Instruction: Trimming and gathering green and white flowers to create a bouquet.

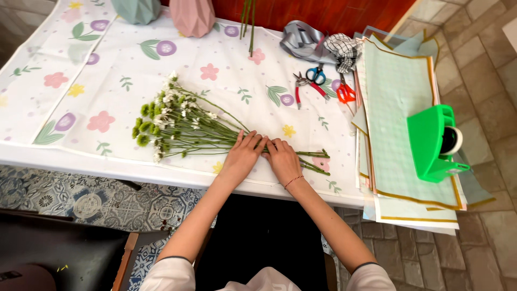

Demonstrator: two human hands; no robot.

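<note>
Head view: both hands, left hand (243, 156) and right hand (282, 160), lie flat with open fingers on the bunch of green-stemmed white and green flowers (177, 125), blooms off to the fingers' left on the floral-cloth table (226, 70).

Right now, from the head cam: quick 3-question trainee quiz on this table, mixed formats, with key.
1. True or false: both hands rest on the flower stems.
2. The green tape dispenser sits on: A) the floral tablecloth B) the stack of wrapping sheets C) the floor.
3. Fill in: the flower heads point toward the table's ____ side.

Key: 1 true: left hand, right hand. 2 B. 3 left.
</note>
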